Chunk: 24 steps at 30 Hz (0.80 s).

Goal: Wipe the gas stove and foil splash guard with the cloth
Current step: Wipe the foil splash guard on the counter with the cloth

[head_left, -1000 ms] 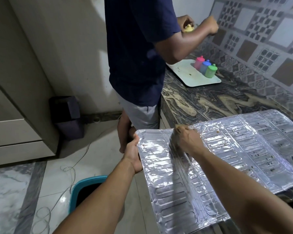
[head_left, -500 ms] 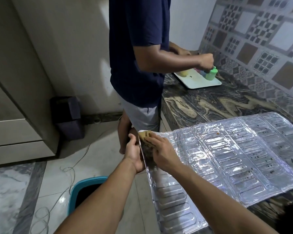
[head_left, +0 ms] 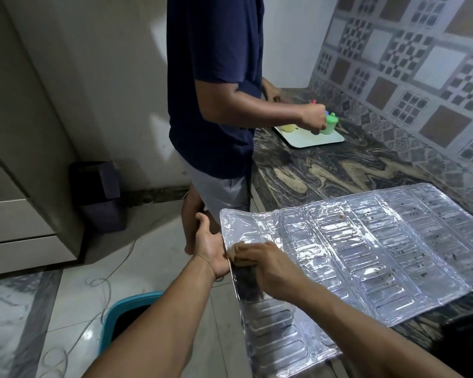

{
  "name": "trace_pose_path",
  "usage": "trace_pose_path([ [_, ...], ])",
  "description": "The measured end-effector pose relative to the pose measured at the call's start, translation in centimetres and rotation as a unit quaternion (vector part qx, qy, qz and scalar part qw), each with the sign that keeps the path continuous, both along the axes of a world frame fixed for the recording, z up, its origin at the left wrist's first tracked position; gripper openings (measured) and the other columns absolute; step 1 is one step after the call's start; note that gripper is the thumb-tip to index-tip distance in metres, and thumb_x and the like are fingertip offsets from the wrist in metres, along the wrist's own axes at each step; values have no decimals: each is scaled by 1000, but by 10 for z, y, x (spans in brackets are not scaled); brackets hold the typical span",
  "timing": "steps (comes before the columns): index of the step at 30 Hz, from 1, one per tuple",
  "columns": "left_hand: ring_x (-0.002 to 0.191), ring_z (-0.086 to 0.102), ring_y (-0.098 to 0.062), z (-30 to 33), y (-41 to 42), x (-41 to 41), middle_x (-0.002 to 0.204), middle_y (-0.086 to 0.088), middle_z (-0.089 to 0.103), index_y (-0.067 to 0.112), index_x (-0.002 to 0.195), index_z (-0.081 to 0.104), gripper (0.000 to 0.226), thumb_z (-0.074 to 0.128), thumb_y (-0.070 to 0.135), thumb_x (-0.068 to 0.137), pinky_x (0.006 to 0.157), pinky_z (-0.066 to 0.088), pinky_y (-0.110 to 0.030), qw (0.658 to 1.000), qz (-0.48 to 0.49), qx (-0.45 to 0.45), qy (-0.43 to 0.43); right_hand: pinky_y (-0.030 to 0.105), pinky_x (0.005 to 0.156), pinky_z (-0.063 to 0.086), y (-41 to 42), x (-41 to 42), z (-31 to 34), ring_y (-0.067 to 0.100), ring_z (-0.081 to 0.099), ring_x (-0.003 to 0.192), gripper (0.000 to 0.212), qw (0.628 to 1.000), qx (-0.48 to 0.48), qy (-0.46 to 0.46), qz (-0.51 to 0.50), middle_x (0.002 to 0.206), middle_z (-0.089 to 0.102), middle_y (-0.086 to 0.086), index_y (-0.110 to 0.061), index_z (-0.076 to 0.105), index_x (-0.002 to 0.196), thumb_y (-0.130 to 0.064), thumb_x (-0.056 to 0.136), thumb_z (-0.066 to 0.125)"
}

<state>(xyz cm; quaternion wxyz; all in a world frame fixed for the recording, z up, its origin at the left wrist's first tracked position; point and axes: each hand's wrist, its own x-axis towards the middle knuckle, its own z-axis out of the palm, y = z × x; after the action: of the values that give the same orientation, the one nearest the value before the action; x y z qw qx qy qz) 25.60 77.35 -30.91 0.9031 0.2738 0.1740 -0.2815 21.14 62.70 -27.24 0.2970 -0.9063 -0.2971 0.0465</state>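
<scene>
Foil splash guard (head_left: pixel 366 249): judged light, flimsy, easily creased. Overhanging edge is gripped by left hand (head_left: pixel 209 248); cloth (head_left: pixel 236 249) is clutched by right hand (head_left: pixel 268 264).

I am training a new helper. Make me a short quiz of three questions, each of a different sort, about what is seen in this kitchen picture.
1. True or false: the foil splash guard stands upright behind a stove.
2. Multiple choice: where does the right hand press the cloth?
A) at the guard's left edge
B) at its far right corner
C) on the white tray
3. Fill the gap: the left hand steadies the guard at its ____ edge.

Key
1. False: it lies flat on the countertop, partly overhanging it.
2. A
3. left
</scene>
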Motion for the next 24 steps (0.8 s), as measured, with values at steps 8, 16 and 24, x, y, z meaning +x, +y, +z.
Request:
trace_pose_path([
  [8, 120, 55, -40, 0, -8, 0, 128, -23, 60, 10, 132, 58, 82, 29, 73, 88, 98, 44, -49, 998, 36, 52, 17, 41, 95, 41, 29, 63, -16, 40, 56, 111, 54, 986, -91, -50, -132, 139, 54, 14, -14, 61, 130, -13, 83, 34],
  [16, 97, 63, -36, 2, -17, -3, 103, -23, 70, 1, 126, 57, 81, 22, 67, 93, 80, 48, -47, 996, -10, 84, -1, 47, 97, 38, -14, 57, -43, 33, 39, 125, 45, 929, -310, -90, -178, 146, 39, 6, -28, 36, 143, -24, 97, 37],
  [24, 126, 49, -39, -1, -21, 7, 130, -22, 57, 0, 132, 50, 83, 19, 66, 94, 90, 44, -49, 995, -24, 97, 4, 46, 101, 39, -65, 19, -55, 37, 38, 125, 58, 950, -243, -18, -196, 153, 35, 1, -30, 39, 146, -9, 92, 44],
])
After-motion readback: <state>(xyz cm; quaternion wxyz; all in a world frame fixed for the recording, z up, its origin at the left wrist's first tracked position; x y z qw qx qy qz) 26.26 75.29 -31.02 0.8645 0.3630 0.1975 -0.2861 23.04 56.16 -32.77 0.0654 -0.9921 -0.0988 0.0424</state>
